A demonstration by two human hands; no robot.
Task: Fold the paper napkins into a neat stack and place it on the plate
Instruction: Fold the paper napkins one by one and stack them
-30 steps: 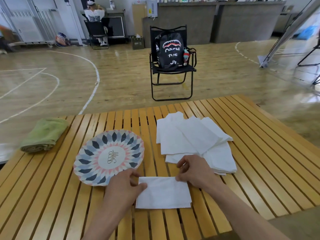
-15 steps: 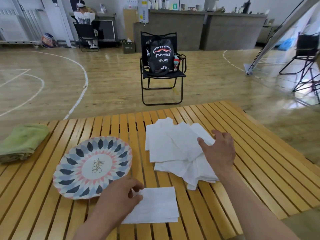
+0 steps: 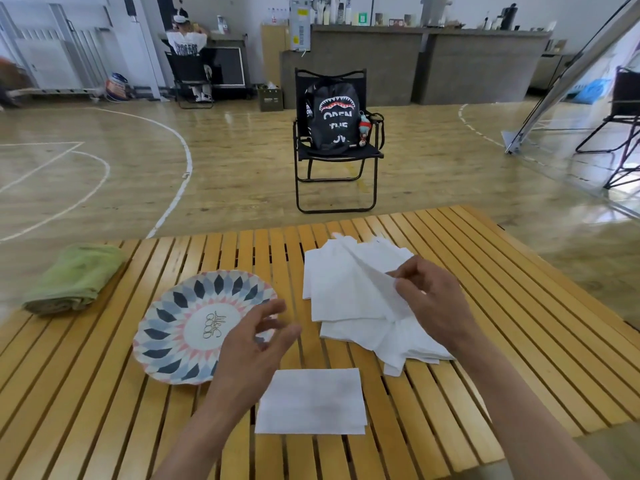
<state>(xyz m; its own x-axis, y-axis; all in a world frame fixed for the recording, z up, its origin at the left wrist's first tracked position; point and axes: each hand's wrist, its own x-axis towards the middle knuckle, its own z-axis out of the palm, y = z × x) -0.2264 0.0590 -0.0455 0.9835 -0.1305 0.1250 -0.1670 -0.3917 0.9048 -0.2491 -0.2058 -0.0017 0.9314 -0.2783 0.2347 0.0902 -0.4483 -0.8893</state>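
Observation:
A loose pile of white paper napkins (image 3: 341, 292) lies on the slatted wooden table (image 3: 519, 334), right of a patterned plate (image 3: 180, 327). My right hand (image 3: 433, 303) pinches the top napkin (image 3: 377, 285) of the pile and lifts its edge. One folded napkin (image 3: 311, 401) lies flat near the table's front edge. My left hand (image 3: 256, 344) hovers open above the gap between the plate and the folded napkin, holding nothing. The plate holds no napkins.
A rolled green towel (image 3: 74, 273) lies at the table's left edge. Beyond the table stands a black folding chair (image 3: 336, 174) with a black backpack (image 3: 334, 119) on it. A person sits far back left.
My left hand has let go of the folded napkin and risen with fingers apart. My right hand moved from the folded napkin to the pile and took hold of the top napkin.

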